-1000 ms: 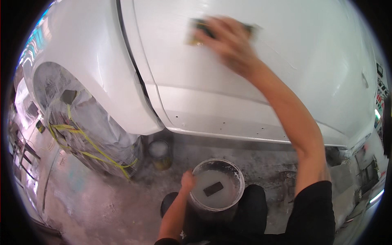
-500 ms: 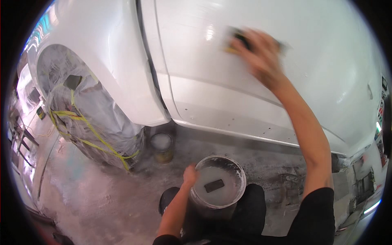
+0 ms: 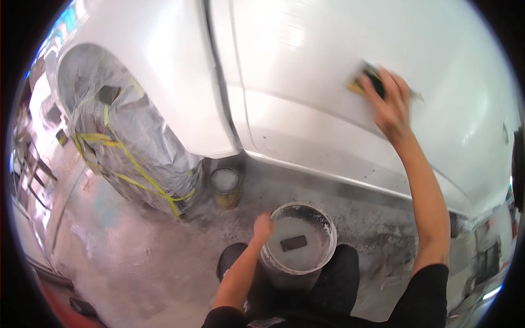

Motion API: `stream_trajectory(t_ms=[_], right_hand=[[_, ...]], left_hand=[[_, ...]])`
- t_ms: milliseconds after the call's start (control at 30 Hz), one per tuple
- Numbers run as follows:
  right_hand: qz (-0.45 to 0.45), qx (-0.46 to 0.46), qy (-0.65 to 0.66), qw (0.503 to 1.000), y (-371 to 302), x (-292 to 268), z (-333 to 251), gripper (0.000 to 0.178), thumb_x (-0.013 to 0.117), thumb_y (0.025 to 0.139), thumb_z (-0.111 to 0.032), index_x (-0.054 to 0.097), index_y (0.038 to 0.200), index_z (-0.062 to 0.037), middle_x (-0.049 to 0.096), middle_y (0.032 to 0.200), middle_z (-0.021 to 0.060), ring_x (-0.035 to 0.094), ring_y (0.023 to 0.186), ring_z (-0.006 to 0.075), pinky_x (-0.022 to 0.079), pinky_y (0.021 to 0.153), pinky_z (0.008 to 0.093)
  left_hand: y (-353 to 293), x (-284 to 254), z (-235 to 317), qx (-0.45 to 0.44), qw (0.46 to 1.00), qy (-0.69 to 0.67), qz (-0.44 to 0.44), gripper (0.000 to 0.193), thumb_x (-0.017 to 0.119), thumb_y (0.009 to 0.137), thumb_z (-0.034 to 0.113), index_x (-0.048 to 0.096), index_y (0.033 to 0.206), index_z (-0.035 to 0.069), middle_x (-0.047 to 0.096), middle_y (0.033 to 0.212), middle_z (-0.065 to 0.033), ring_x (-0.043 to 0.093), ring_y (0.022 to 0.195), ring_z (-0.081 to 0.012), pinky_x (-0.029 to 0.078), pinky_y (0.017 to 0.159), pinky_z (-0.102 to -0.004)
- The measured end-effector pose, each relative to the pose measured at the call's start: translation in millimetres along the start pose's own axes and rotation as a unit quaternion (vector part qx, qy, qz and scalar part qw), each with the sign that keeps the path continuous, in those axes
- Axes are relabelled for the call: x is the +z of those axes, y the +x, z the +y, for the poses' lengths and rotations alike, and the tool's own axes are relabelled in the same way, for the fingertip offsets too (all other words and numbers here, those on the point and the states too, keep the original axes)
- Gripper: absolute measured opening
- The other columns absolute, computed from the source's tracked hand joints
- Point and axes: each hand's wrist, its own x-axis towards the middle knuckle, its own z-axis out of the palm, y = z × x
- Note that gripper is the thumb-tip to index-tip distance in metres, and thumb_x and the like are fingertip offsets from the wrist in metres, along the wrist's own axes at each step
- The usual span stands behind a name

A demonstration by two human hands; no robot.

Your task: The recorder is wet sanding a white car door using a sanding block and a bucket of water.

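My right hand (image 3: 392, 106) is closed around a black and yellow sanding block (image 3: 367, 80), pressed against the white door panel (image 3: 306, 82) of a vehicle. A thin edge, perhaps of sandpaper, sticks out beyond the fingers. Between my knees stands a bucket (image 3: 332, 232) of cloudy grey water. On its left rim my left hand (image 3: 263, 227) is closed, with the fingertips partly hidden. A small dark rectangular block (image 3: 293, 243) lies in the cloudy water.
Left of the door, a wheel wrapped in clear plastic (image 3: 147, 153) and yellow tape sits under the fender (image 3: 164, 82). A smaller can (image 3: 226, 188) stands beside it on the wet grey floor (image 3: 147, 257). The lower sill (image 3: 339, 175) overhangs the floor ahead of the bucket.
My right hand has slid the sanding block right and down across the door. My left hand stays at the bucket rim. The whole view has shifted slightly.
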Motion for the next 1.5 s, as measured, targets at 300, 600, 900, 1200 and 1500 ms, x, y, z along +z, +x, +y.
stream_trajectory(t_ms=[300,600,900,1200,1500], right_hand=[[-0.043,-0.074,0.0,0.996,199.3,70.5,-126.3,0.019,0.066,0.091,-0.01,0.076,0.107,-0.0069,0.066,0.112,0.0137,0.059,0.108,0.0311,0.051,0.097,0.046],[-0.006,-0.013,-0.011,1.0,-2.3,-0.8,-21.9,0.036,0.074,0.088,-0.009,0.081,0.123,-0.0055,0.065,0.137,0.0191,0.057,0.127,0.0377,0.052,0.107,0.0499],[0.017,-0.047,0.035,0.998,5.4,14.2,-32.6,0.032,0.074,0.097,-0.016,0.078,0.128,-0.0085,0.064,0.142,0.0125,0.058,0.134,0.0314,0.05,0.113,0.0451],[0.058,-0.071,0.046,0.995,203.5,66.8,-62.0,0.014,0.071,0.093,-0.018,0.073,0.104,-0.0101,0.068,0.113,0.0062,0.065,0.111,0.0261,0.052,0.099,0.0439],[0.103,0.101,-0.081,0.986,2.8,-44.3,111.8,0.039,0.073,0.082,-0.001,0.082,0.12,-0.0097,0.068,0.126,0.0132,0.064,0.116,0.0357,0.051,0.104,0.0494]], left_hand=[[-9.2,1.0,16.3,-0.016,0.999,-0.03,-0.027,0.036,0.069,0.085,0.013,0.075,0.119,0.005,0.077,0.114,-0.0247,0.072,0.112,-0.0472,0.057,0.096,-0.0557],[2.4,3.4,33.4,-0.024,0.999,-0.025,-0.042,0.035,0.07,0.084,0.014,0.075,0.118,0.006,0.076,0.114,-0.0277,0.071,0.113,-0.0481,0.057,0.095,-0.0554],[-0.8,-11.0,14.2,-0.002,0.999,-0.03,-0.02,0.036,0.071,0.085,0.016,0.073,0.119,0.004,0.076,0.112,-0.0277,0.071,0.112,-0.0486,0.057,0.095,-0.0548],[-1.3,9.8,-2.1,0.039,0.999,0.024,-0.022,0.039,0.067,0.081,0.012,0.076,0.118,0.003,0.077,0.111,-0.0275,0.072,0.11,-0.0492,0.057,0.096,-0.0554],[9.8,11.0,27.6,0.028,0.998,-0.04,-0.041,0.038,0.064,0.079,0.009,0.075,0.114,0.001,0.077,0.111,-0.027,0.072,0.108,-0.0495,0.057,0.093,-0.055]])
